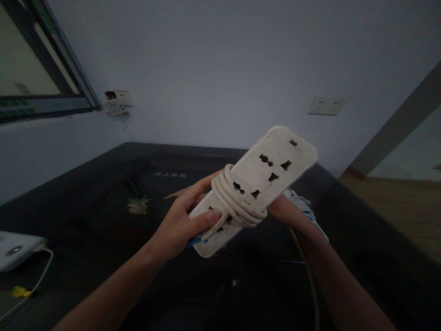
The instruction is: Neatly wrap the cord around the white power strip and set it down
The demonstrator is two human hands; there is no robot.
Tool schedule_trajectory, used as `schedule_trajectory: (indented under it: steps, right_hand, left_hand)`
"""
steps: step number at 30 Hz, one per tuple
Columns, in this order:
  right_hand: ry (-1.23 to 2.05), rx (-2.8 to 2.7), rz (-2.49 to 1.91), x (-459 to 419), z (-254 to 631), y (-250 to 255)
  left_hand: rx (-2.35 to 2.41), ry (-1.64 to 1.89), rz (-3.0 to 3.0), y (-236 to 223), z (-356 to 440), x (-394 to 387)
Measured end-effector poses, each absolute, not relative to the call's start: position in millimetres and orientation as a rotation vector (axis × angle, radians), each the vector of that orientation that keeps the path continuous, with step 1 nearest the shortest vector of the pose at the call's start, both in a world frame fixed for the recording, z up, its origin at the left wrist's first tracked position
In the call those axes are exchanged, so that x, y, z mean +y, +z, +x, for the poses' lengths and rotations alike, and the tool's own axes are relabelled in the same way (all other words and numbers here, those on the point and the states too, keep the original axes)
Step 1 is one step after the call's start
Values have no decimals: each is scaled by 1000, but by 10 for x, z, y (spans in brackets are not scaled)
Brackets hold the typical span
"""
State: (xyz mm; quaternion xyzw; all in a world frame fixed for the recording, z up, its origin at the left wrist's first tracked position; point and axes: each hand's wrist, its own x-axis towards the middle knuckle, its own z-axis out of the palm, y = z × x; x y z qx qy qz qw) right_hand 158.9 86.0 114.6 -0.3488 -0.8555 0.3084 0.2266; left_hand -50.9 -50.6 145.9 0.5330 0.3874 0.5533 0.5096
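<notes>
A white power strip (pixel 275 158) is tilted up in front of me, its socket face toward me. Several turns of its pale cable (pixel 237 197) are wrapped round its middle. My left hand (pixel 188 214) grips the lower left end, thumb pressed on the face near a cable end and a small blue piece (pixel 196 241). Behind the strip's right edge is my right hand (pixel 284 209), its fingers hidden, so I cannot see what they hold. A loose length of cable (pixel 306 266) hangs below the right wrist. Beyond that wrist is a pale, cord-wrapped bundle (pixel 301 202), partly covered.
The strip is above a dark glossy table (pixel 165 158) against the wall. A yellowish leaf-like shape (pixel 138 205) shows on its surface. At left sits a white device (pixel 17 250) with a white cord (pixel 46 266) and yellow tag (pixel 21 291). Wall sockets (pixel 325 105) are behind.
</notes>
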Motion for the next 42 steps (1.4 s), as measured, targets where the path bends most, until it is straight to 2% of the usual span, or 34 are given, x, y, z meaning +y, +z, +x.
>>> schedule_trajectory:
  steps: [7,14,20,24,27,31,33,37,42]
  right_hand:
    - [1126,-2451,-973,721,1583,1302]
    - [1133,-2471,-1124,603,1636,1376]
    - [723,-2582,-1237,695,1639,1291]
    - [302,-2778,-1505,734,1586,1150]
    - [207,-2850,-1636,701,1546,1032]
    - [277,-2934,-1511,614,1456,921]
    - [381,-2892,-1281,567,1374,887]
    - [869,-2475,-693,466,1188,852]
    - [1363,-2289,-484,405,1134,930]
  left_hand:
    - [1064,1550,1103,1455,-660,-311]
    - [1195,1821,1075,1430,-1099,-59]
    - [1326,2012,1133,1370,-1470,44]
    - [1343,1876,1169,1340,-1449,65]
    - [1303,1723,1168,1364,-1231,17]
    - [1198,1543,1148,1413,-871,-127]
    - [1122,1457,1143,1410,-724,-205]
    - [971,1320,1119,1382,-543,-323]
    - [1041,1350,1150,1446,-603,-341]
